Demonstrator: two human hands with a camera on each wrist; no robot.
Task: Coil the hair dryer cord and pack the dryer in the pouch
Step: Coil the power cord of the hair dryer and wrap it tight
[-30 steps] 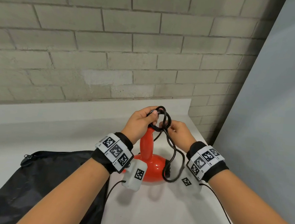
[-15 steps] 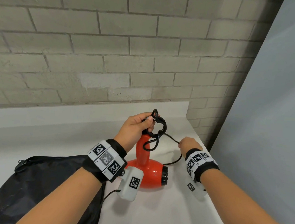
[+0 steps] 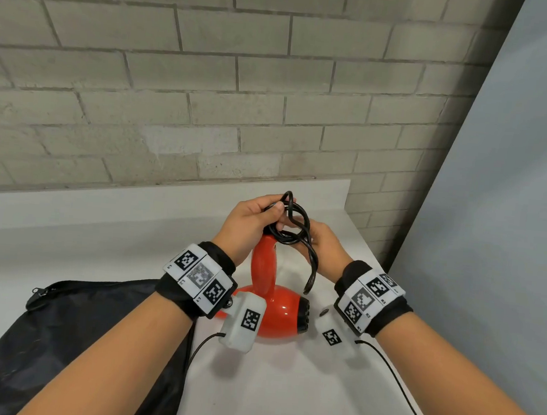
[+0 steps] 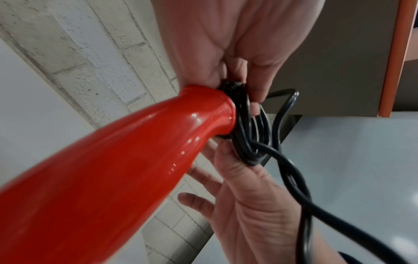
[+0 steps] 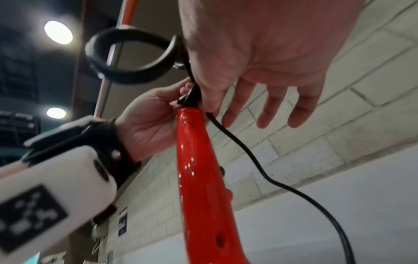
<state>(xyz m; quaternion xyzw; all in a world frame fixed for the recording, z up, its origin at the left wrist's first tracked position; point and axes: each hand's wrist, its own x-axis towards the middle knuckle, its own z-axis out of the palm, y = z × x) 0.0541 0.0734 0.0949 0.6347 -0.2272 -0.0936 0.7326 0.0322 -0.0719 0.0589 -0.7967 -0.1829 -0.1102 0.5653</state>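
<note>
**Cord coiled at the handle tip**

My left hand [image 3: 247, 221] pinches the looped glossy black power cord [image 3: 291, 228] against the tip of the shiny red plastic hair dryer [image 3: 276, 310], which stands on the white countertop [image 3: 282, 390]. My right hand [image 3: 323, 244] pinches the coil's far side, other fingers spread. The black fabric zip pouch [image 3: 55, 337] lies left.

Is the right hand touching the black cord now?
Touching. The left wrist view shows the right hand with its thumb pressed against the coiled cord at the dryer handle's end.
</note>
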